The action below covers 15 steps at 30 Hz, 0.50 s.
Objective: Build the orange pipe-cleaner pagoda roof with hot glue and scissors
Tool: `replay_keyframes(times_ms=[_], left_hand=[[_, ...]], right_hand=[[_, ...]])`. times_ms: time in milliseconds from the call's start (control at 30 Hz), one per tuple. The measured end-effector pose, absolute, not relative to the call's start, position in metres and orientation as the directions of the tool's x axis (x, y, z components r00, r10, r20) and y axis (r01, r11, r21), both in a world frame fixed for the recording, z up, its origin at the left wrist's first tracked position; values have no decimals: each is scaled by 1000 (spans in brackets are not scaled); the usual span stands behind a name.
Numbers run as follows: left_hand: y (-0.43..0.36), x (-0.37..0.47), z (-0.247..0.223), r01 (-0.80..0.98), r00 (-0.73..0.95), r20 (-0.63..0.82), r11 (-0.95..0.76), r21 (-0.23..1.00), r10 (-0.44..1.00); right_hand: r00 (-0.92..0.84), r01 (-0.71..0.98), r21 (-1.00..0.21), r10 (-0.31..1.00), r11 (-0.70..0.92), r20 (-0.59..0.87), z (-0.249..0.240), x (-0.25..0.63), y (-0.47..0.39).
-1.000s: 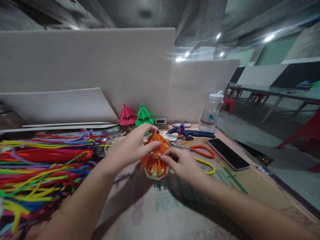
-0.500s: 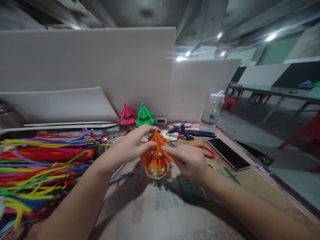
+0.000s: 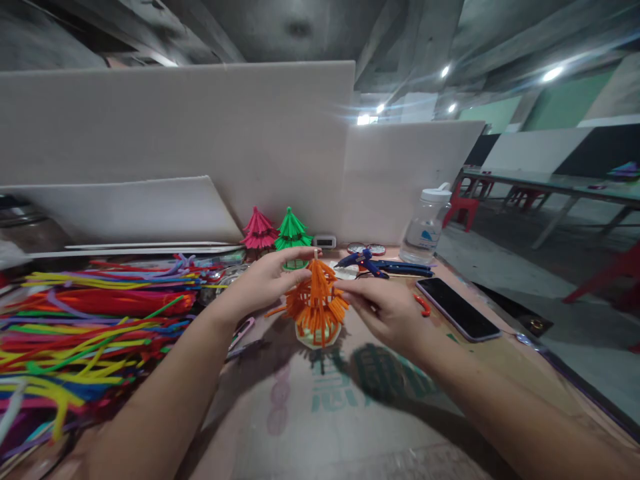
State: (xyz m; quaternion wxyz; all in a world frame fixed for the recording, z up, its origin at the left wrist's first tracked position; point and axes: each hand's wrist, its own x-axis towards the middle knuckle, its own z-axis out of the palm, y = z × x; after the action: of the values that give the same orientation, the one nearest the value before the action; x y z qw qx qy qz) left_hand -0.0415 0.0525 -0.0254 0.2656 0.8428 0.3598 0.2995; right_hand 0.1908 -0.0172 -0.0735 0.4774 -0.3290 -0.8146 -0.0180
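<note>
An orange pipe-cleaner tree (image 3: 320,313) stands upright on a pale, many-sided base (image 3: 303,335), with a whitish stick showing at its top. My left hand (image 3: 265,280) steadies it from the left, index fingertip at the stick and thumb lower on the upper tier. From the right, my right hand (image 3: 385,313) has thumb and index finger closed at the upper tier's edge, on an orange pipe-cleaner strand. Behind my left hand stand a green tree (image 3: 291,230) and a pink tree (image 3: 259,230) of the same make.
Many coloured pipe cleaners (image 3: 100,333) cover the left side. Behind the right hand lie a blue glue gun (image 3: 367,261) and dark-blue pliers (image 3: 407,268). A phone (image 3: 457,308) and a water bottle (image 3: 425,227) are at the right. White boards (image 3: 280,133) rise behind.
The upper orange strands, bunched between my hands before, now sit more spread around the top. Both hands stay at the tree, the left thumb slightly higher. The view has shifted a little.
</note>
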Motion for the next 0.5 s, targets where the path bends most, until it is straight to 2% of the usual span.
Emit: replay_keyframes(times_ms=[67, 167, 200, 333, 500], left_hand=[[55, -45, -24, 443, 534, 313, -574, 689, 786], [58, -54, -32, 432, 512, 259, -507, 746, 819], [59, -58, -39, 417, 502, 249, -484, 770, 828], [56, -74, -69, 327, 386, 382, -512, 794, 840], [46, -64, -67, 395, 386, 330, -477, 785, 862]], right_hand=[[-171, 545, -465, 636, 697, 753, -76, 199, -14], [40, 471, -735, 821, 487, 569, -102, 210, -5], [44, 460, -760, 843, 459, 536, -115, 213, -2], [-79, 438, -795, 899, 420, 431, -161, 209, 5], [-250, 437, -773, 887, 461, 388, -172, 194, 8]])
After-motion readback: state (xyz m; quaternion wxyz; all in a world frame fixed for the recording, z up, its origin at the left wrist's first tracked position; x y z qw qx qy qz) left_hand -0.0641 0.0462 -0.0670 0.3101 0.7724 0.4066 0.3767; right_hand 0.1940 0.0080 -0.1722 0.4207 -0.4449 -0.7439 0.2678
